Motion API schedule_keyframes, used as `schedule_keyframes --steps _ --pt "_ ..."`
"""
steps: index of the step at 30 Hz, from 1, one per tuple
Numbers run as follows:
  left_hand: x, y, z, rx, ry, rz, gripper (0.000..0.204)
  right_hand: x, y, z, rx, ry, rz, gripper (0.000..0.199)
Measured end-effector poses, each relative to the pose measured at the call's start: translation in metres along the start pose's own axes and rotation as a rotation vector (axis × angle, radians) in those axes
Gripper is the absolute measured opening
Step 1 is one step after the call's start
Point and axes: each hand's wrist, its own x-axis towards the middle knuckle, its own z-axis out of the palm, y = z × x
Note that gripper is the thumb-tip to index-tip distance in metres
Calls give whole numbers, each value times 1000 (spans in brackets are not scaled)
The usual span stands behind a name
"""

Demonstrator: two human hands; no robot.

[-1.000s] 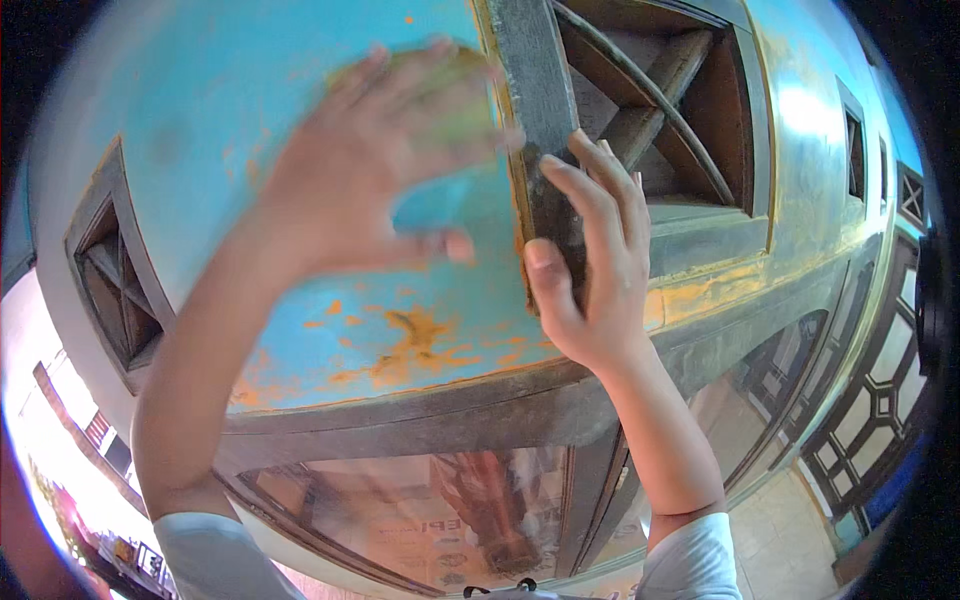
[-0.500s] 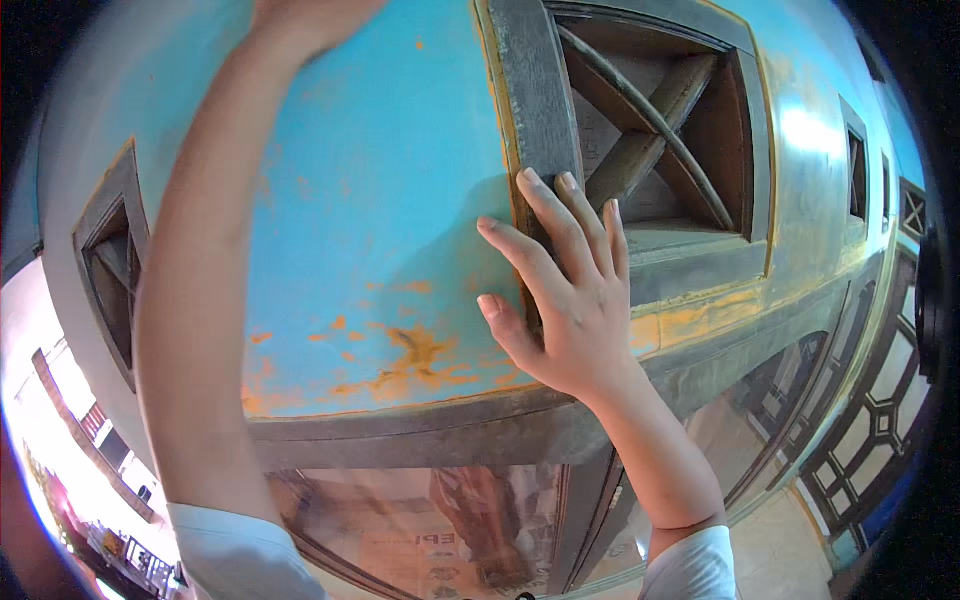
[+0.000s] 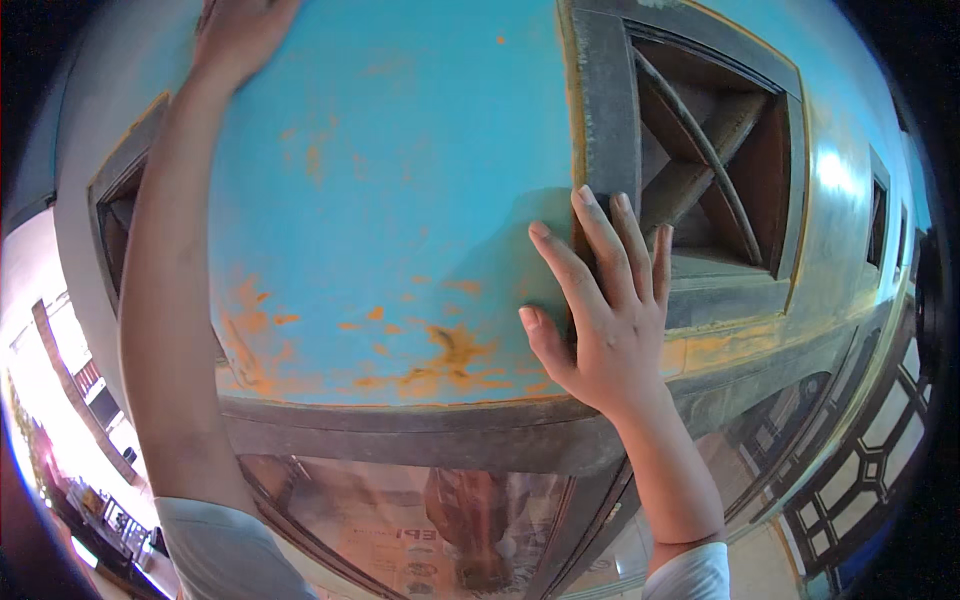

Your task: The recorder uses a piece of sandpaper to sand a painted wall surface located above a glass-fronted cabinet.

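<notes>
My right hand rests against the left side of a dark wooden frame, its fingers spread and nothing in it. Its thumb reaches over the turquoise painted wall, which has worn orange patches low down. High at the upper left, my left hand is raised to the wall. The picture's top edge cuts off most of its fingers, so whether it holds anything is hidden.
Crossed wooden bars fill the framed opening on the right. A dark ledge runs beneath the wall, above reflective glass panes. Another framed opening lies left, partly behind my forearm. Patterned dark doors stand far right.
My left hand has moved left and slightly down along the wall. The view has shifted, so the framed opening and my right hand appear further right; the right hand stays against the frame.
</notes>
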Motion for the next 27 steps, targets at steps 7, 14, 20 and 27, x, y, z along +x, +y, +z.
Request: schedule_keyframes --steps 7,14,20,27 --pt "-59 17 -13 235 -199 265 75 38 -17 4 -176 -120 -103 59" --pt "-15 -51 -9 29 2 -54 75 192 -37 -3 -222 -51 -108 60" --pt "-50 -9 -43 160 -323 365 73 224 -40 0 -259 -59 109 60" --pt "-21 -98 -24 22 -114 44 77 227 -53 10 -264 -31 141 59"
